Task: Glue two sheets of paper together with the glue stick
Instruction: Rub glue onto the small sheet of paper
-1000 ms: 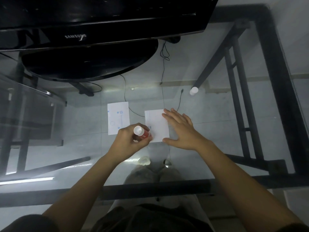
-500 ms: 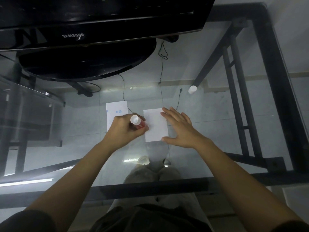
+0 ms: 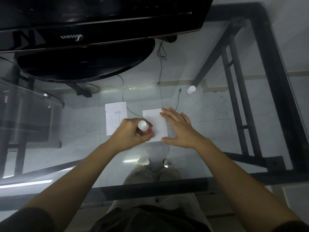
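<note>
Glass table top (image 3: 217,124), clear, in a black metal frame, showing the floor and cables beneath.

Item: right-hand paper sheet (image 3: 154,122), white, lying flat on the glass near the middle. The right hand (image 3: 179,128) is pressing on its right edge, palm down, fingers stretched out and slightly spread, thumb held away toward the near corner of the sheet; nothing is gripped in it.

Item: left-hand paper sheet (image 3: 115,117), white with faint blue print, lying flat just beside the first, the two apart with a strip of bare glass between them. Its near right corner is sitting under the left hand.

Item: glue stick (image 3: 144,127), red body with a white end facing the camera. The left hand (image 3: 130,136) is holding it, fingers curled tight round the barrel, above the left edge of the right-hand sheet. Whether the tip is touching the paper cannot be told; the hand is hiding it and is slightly blurred.

Item: white cap (image 3: 191,89), standing alone on the glass, well apart from both sheets, beyond the right hand.

Item: black Samsung monitor (image 3: 100,19) on a round black base (image 3: 83,62), occupying the far left of the table.
</note>
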The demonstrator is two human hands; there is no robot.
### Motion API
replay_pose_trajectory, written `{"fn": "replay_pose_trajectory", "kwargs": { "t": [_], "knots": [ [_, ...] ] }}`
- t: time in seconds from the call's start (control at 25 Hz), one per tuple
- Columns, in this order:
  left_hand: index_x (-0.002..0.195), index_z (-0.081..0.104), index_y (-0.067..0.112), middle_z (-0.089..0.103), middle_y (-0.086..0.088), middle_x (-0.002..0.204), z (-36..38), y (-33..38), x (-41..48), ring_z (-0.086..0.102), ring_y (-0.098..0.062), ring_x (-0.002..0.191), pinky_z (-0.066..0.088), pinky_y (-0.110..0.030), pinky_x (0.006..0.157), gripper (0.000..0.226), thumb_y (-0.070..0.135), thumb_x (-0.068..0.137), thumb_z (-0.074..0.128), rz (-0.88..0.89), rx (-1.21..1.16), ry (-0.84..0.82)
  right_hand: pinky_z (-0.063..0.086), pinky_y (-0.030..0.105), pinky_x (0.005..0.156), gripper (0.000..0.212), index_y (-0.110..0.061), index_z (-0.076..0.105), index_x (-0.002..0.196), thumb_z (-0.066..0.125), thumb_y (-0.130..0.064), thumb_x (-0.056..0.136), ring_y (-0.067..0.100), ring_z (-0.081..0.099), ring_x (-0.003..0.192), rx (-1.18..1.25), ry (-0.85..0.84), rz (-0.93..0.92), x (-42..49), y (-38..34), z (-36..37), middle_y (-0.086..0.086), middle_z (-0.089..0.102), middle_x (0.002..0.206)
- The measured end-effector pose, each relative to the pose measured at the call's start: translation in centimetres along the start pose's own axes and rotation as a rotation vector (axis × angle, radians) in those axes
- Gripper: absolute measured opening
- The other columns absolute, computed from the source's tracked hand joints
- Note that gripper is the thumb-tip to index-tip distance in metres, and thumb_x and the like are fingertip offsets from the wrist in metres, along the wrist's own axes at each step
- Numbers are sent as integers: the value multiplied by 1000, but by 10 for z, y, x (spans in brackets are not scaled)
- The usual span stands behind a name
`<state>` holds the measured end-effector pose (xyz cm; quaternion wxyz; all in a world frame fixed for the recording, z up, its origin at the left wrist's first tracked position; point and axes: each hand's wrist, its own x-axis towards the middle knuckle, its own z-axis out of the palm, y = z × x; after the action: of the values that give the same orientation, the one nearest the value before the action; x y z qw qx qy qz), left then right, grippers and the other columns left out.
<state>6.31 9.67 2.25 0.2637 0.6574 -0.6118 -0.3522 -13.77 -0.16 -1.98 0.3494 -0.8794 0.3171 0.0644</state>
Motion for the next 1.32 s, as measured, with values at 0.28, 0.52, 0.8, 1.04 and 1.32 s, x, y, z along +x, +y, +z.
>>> {"fn": "replay_pose_trajectory", "kwargs": {
  "t": [0.28, 0.52, 0.8, 1.04, 1.32],
  "knots": [
    [91, 68, 13, 71, -1, 85, -15, -6, 25, 63, -14, 71, 51, -20, 67, 22, 27, 75, 75, -80, 87, 113, -7, 36, 113, 86, -26, 11, 146, 62, -47, 79, 5, -8, 141, 14, 6, -10, 0, 0, 0, -10, 3, 157],
    [92, 68, 14, 71, 2, 86, 11, 6, -7, 65, -8, 69, 50, -9, 68, 24, 26, 73, 77, 44, -22, -46, -7, 37, 113, 86, -25, 12, 146, 62, -49, 80, 7, -7, 142, -2, -7, -13, -2, 1, 3, -9, 3, 157],
    [92, 66, 13, 70, -1, 85, -15, -3, 45, 60, -10, 71, 49, -15, 67, 23, 26, 75, 75, -16, 119, 73, -8, 34, 111, 87, -26, 12, 145, 63, -48, 78, 6, -7, 141, 12, 16, -4, 0, 2, 2, -9, 4, 157],
    [90, 68, 14, 70, 2, 83, -3, 3, 18, 63, -8, 68, 49, -10, 67, 23, 26, 72, 77, 57, 46, 3, -7, 36, 113, 87, -26, 11, 146, 62, -48, 79, 5, -7, 141, 11, 19, -7, 1, 3, 2, -10, 3, 157],
    [89, 68, 10, 71, -4, 84, -6, 3, 39, 62, -11, 70, 41, -2, 68, 21, 23, 74, 76, 71, 97, -3, -7, 36, 113, 87, -25, 12, 146, 63, -47, 79, 6, -7, 141, 14, 10, -7, 1, 1, 2, -9, 3, 157]
  ]
}}
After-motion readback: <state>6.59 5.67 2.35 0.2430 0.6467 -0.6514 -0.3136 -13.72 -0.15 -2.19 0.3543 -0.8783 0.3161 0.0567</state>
